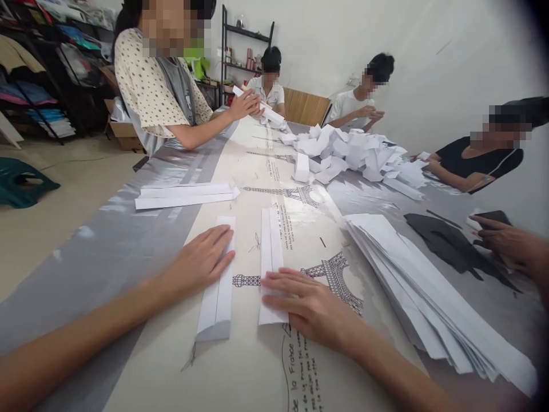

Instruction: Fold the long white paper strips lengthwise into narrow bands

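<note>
Two folded white paper strips lie side by side on the printed tablecloth in front of me. My left hand (210, 254) rests flat on the left paper strip (217, 309), its fingers stretched across the upper half. That strip's near end bulges up slightly. My right hand (306, 303) lies with fingers extended over the lower part of the right paper strip (271, 240). A gap showing the printed tower separates the two strips. Farther off, another stack of folded strips (184, 195) lies crosswise.
A fanned stack of white paper (412, 286) lies to my right, beside dark scraps (450, 240) and another person's hand (510, 240). A heap of folded paper pieces (347, 151) sits farther back. Several people are around the table; one at left holds a paper strip (270, 113).
</note>
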### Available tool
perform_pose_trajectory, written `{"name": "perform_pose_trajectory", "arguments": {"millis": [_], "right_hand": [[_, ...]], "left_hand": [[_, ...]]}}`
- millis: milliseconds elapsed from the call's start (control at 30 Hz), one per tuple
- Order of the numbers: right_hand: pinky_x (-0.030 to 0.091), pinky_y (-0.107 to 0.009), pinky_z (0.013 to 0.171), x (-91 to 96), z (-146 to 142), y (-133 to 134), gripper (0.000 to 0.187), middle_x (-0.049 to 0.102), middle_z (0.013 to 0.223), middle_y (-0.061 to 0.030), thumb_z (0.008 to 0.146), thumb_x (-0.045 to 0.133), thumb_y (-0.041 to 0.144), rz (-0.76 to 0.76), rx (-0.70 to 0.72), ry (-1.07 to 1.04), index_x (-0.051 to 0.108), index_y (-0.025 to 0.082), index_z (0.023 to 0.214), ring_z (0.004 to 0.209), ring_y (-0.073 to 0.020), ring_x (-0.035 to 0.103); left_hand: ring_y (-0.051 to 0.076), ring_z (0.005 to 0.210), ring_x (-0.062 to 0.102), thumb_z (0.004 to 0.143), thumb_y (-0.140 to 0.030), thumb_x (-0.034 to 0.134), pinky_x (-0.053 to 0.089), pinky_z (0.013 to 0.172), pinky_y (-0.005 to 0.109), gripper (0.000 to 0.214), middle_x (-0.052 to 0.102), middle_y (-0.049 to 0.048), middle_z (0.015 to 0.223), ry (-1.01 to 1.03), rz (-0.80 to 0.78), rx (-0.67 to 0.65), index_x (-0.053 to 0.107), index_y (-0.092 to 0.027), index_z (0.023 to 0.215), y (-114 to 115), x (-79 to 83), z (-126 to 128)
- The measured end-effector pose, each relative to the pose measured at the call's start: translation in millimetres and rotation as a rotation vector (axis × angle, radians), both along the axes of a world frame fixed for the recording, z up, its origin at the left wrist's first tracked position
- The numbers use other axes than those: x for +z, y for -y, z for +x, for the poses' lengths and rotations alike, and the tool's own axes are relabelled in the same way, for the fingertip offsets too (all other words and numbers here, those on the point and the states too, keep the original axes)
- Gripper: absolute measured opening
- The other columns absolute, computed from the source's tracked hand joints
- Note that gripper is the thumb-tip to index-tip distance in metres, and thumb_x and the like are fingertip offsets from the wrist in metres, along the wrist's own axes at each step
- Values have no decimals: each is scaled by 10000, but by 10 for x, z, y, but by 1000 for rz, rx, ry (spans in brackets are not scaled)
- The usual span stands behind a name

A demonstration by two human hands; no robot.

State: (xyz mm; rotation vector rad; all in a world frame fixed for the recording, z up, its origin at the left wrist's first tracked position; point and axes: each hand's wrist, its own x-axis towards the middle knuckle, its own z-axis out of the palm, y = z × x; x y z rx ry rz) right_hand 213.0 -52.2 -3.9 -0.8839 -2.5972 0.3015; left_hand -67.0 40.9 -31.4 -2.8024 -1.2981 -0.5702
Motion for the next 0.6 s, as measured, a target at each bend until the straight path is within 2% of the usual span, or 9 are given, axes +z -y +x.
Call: {"name": "perform_pose_trajectory", "arguments": {"millis": [67,167,233,300,400,600], "right_hand": [[437,-376,1189,6,-31,4,370,661,1387,-51,967,483,20,-72,74,-24,699,183,1219,1359,-163,552],[414,-303,1199,24,-104,27,329,678,1359,-72,998,470,53,-108,172,-67,705,137,1212,1353,-145,556],[376,-298,1221,23,-150,49,321,691,1333,-77,1003,468,68,-105,229,-84,706,125,1211,1348,-141,560],[351,-309,1236,8,-183,72,310,681,1348,-79,1007,480,96,-102,260,-77,699,125,1224,1359,-150,551],[339,-324,1241,-20,-210,101,294,640,1407,-80,1025,494,152,-96,255,-46,681,134,1250,1387,-170,523],[339,-339,1240,-35,-245,136,257,621,1427,-82,1051,502,205,-42,236,-24,675,157,1235,1414,-188,492]], "left_hand": [[294,1362,496,1078,-451,298,402,1156,467,517,528,160,1476,11,-7,5,464,-122,1441,4,4,-4],[274,1404,453,1084,-426,311,384,1171,455,503,432,117,1579,23,-15,-22,419,-166,1501,9,5,-16],[269,1428,425,1090,-416,314,364,1185,457,491,380,76,1623,16,-12,-54,421,-200,1517,6,-3,-20],[275,1437,414,1094,-424,306,345,1196,469,488,407,59,1612,0,-6,-73,458,-209,1505,-1,-14,-19],[292,1445,406,1093,-466,282,331,1201,485,520,462,66,1577,-27,-4,-67,505,-195,1477,-9,-20,-13],[324,1451,397,1059,-576,315,357,1179,500,600,428,79,1598,-86,-24,-56,466,-196,1497,10,20,-10]]}}
